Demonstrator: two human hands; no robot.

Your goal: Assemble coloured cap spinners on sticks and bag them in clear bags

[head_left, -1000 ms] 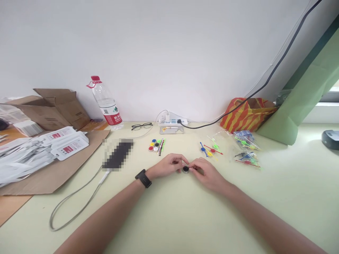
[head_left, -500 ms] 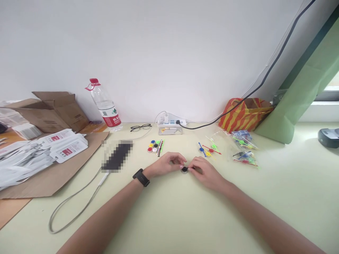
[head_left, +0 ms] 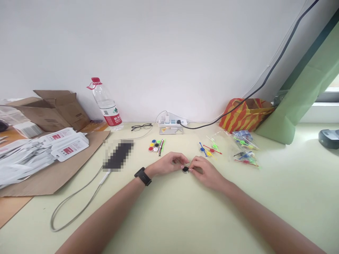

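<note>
Between my hands, just above or on the table, is a small round black disc (head_left: 185,169) with a clear or pale rim. My left hand (head_left: 171,164), with a black watch on its wrist, pinches the disc's left edge with thumb and fingertip. On the disc's right side, my right hand (head_left: 203,171) has its thumb and index finger closed on a thin black piece; its shape is mostly hidden by the fingers. Beyond my left hand lie several coloured discs (head_left: 154,145) beside a bundle of thin arrow pointers (head_left: 161,147). Several coloured arrow spinners (head_left: 209,150) lie beyond my right hand.
Bagged spinners (head_left: 245,158) lie at the right, before a striped bag (head_left: 241,114). A power strip (head_left: 172,121), glasses (head_left: 141,126) and a water bottle (head_left: 109,109) stand along the wall. At left are a pixelated dark object (head_left: 119,155) with a cable and cardboard (head_left: 87,158).
The view has shifted slightly, moving everything a little to the right. Both hands keep their hold at the black disc, with hardly any visible finger movement.
</note>
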